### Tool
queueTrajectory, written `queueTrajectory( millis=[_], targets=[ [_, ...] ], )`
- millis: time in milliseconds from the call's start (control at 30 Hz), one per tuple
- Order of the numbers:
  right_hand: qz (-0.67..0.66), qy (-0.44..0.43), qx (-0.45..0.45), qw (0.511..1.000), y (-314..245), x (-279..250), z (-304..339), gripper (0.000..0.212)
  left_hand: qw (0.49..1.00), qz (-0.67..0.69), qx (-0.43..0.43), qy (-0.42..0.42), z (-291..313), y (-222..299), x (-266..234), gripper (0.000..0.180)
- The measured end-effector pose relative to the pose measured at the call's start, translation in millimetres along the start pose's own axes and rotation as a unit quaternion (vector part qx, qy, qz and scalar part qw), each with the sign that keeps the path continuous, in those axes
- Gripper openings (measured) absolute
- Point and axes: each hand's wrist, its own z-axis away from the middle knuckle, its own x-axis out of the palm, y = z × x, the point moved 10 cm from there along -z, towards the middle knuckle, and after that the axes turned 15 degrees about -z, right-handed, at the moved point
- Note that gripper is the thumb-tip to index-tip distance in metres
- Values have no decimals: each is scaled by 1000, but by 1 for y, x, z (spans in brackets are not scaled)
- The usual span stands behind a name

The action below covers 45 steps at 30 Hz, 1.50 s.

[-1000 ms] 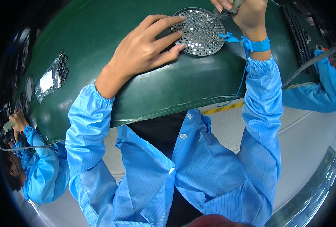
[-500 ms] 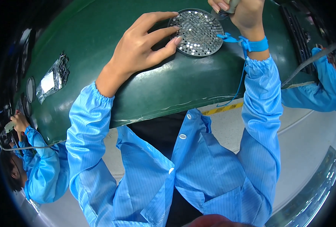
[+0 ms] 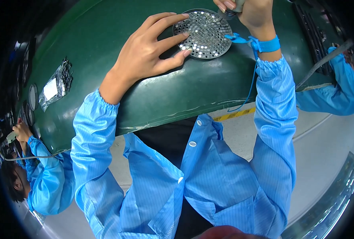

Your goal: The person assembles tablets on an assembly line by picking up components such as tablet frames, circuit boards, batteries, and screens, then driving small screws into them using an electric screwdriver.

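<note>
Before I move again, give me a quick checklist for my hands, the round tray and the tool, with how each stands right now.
1. Left hand at the round perforated tray: ok, spread fingertips at its left edge.
2. Tray lying flat on the green table: ok, it appears level.
3. Right hand holding the handheld tool: ok, though the picture's top edge cuts the tool off.
4. Tool's tip seated in a tray hole: cannot tell, the contact is unclear.
5. Blue wrist strap around the right wrist: ok.
6. Clear plastic bag away from the tray: ok, it lies well to the left.
</note>
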Motion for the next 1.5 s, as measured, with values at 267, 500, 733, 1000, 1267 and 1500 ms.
queueTrajectory(
  millis=[267, 500, 733, 1000, 1267, 1500],
  targets=[
    [-4, -14, -1, 1000, 3, 4, -2, 20, 999, 5, -48, -4, -13, -18, 2, 42],
    [-15, -17, 5, 1000, 5, 3, -4, 20, 996, -11, -92, -10, -14, -29, 23, 43],
    [-22, -13, 9, 1000, 7, 2, -1, 20, 999, -46, -7, 12, -14, -7, 8, 46],
    [-7, -10, 4, 1000, 4, 3, 1, 22, 998, -60, 21, -28, -1, 6, 1, 47],
    [-6, 9, 7, 1000, 4, 3, 1, 24, 999, 3, -2, -54, 7, 1, 5, 48],
    [-4, 8, 6, 1000, 4, 3, 2, 26, 998, 21, -2, -58, 7, 1, 6, 47]
  ],
)
